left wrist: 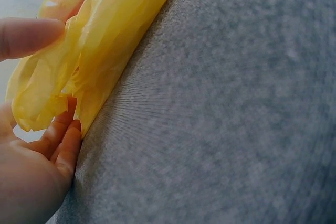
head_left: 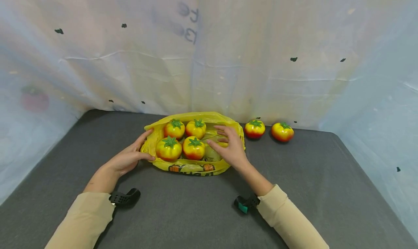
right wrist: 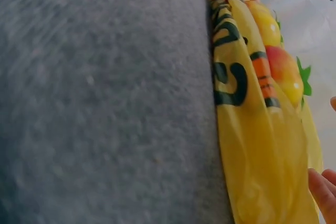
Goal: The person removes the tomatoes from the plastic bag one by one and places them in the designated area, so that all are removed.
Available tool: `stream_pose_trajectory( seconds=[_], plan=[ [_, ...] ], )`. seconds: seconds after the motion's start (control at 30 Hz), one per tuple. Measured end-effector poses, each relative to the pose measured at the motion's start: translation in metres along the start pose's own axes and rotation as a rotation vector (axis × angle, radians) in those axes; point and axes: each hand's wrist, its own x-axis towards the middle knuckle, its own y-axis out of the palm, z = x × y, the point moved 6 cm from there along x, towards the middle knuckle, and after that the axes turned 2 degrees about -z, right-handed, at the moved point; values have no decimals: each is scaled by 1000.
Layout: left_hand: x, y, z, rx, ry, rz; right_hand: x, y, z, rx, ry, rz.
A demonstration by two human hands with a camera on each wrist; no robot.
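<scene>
A yellow plastic bag point(head_left: 191, 169) lies spread with its mouth up on the dark grey table. Inside its left part sit several red-and-yellow tomatoes with green leafy tops, such as the front-left tomato point(head_left: 168, 149). My left hand point(head_left: 128, 156) holds the bag's left end, thumb on the near side and fingers at the far side; the left wrist view shows the thumb point(left wrist: 31, 38) against the yellow film. Over the bag's right part is my right hand point(head_left: 232, 149), its fingers spread and slightly bent with nothing between them. In the right wrist view only its fingertips point(right wrist: 323, 190) show beside the bag.
Two more tomatoes, a nearer-to-bag tomato point(head_left: 254, 129) and a farther-right tomato point(head_left: 282, 132), sit right of the bag by the table's back edge. Pale sheeting point(head_left: 228, 60) rises behind and along both sides of the table point(head_left: 183, 212).
</scene>
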Motion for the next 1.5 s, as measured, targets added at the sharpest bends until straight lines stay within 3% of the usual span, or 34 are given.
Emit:
stream_pose_trajectory(
  seconds=[0.4, 0.7, 1.1, 1.5],
  plan=[
    [-2, -7, 1, 17, 8, -10, 3, 28, 6, -27, -29, 147],
    [2, 0, 6, 17, -1, -2, -6, 38, 3, -67, 35, 254],
    [4, -2, 5, 11, -3, -11, -3, 38, 6, -95, 19, 288],
    [2, -2, 3, 26, 11, -8, -5, 11, 10, -103, 46, 206]
  ],
)
